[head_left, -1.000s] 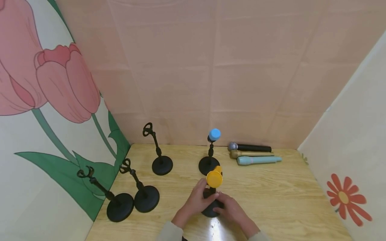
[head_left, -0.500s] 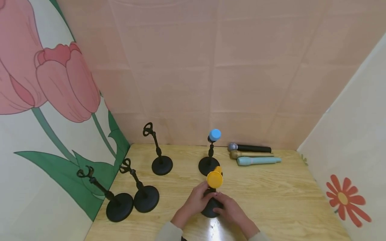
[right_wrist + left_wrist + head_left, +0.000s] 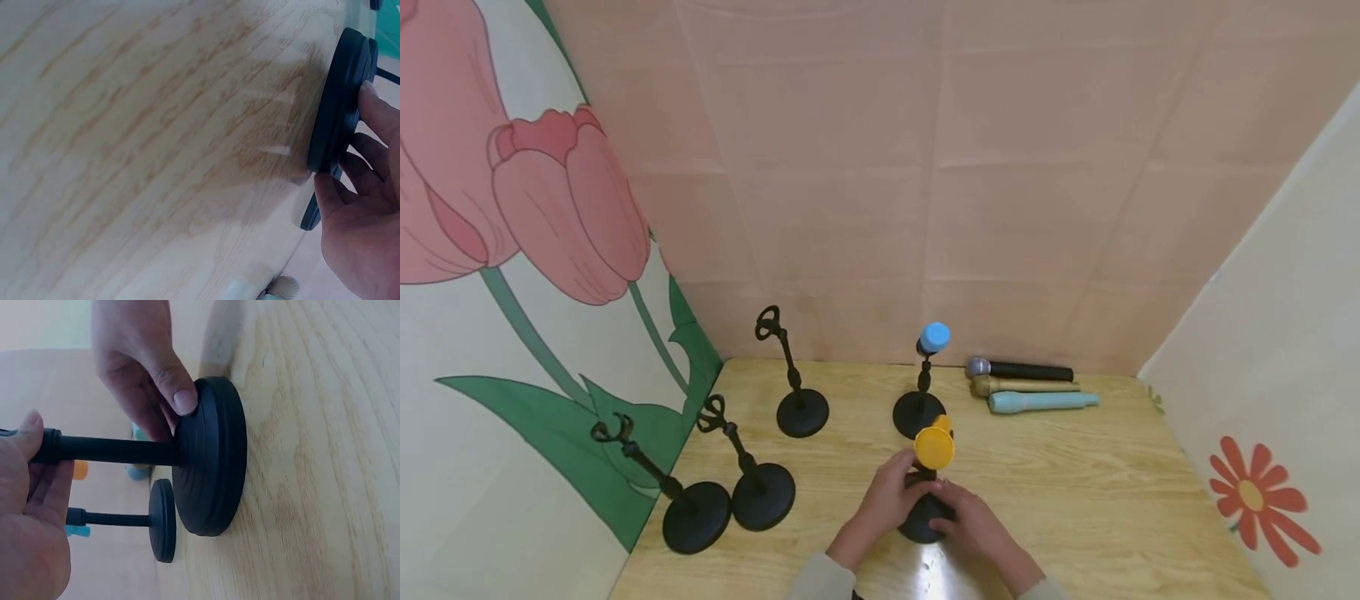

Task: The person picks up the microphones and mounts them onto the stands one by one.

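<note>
A yellow microphone sits atop a black desk stand whose round base rests on the table close to the person. My left hand grips the stand's upright; in the left wrist view its thumb and fingers wrap the thicker collar of the black pole. Thumb and fingers of my right hand pinch the edge of the base, seen closely in the right wrist view at the base rim. Just behind, a second stand carries a blue microphone.
Three bare black stands occupy the left side: one at the back, one in the middle and one in front. At the back right lie a black microphone, a gold microphone and a turquoise microphone.
</note>
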Demonstrator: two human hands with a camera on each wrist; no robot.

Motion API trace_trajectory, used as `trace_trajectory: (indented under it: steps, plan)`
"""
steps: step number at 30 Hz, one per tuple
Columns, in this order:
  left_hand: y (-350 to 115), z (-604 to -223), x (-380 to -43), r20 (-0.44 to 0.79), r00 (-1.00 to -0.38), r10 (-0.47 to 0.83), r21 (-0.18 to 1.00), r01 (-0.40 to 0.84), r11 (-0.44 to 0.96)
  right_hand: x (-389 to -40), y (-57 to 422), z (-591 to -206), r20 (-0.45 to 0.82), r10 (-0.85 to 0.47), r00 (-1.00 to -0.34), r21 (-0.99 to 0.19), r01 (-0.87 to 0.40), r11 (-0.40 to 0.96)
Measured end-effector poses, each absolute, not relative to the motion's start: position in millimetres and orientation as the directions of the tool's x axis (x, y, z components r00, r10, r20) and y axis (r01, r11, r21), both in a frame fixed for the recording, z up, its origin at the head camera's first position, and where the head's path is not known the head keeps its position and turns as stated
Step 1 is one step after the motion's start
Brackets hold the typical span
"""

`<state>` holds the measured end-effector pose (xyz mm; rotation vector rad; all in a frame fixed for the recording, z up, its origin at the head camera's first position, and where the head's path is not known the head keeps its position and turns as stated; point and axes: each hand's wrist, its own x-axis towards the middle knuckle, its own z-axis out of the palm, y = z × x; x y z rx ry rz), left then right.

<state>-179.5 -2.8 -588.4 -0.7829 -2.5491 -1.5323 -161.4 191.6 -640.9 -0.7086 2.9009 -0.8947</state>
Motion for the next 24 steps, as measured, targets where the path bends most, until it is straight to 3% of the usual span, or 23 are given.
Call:
trace_trajectory:
  steps: [8, 17, 24]
  plan:
    - [-4.6, -589.2, -178.0, 0.342, -0.84, 0.422, 0.768, 0.508, 0.389, -162.4, 191.0, -640.6, 0.107, -0.433, -0.895, -0.551, -0.416, 0.723]
    - [-14.9, -598.4, -175.9, 0.176, -0.863, 0.473, 0.752, 0.428, 0.501, -157.0, 190.7, -642.1, 0.145, -0.43, -0.891, -0.529, -0.437, 0.727]
    - [-26.2, -621.4, -171.6, 0.046, -0.901, 0.43, 0.689, 0.341, 0.64, -154.7, 190.8, -644.1, 0.132, -0.442, -0.888, -0.533, -0.439, 0.724]
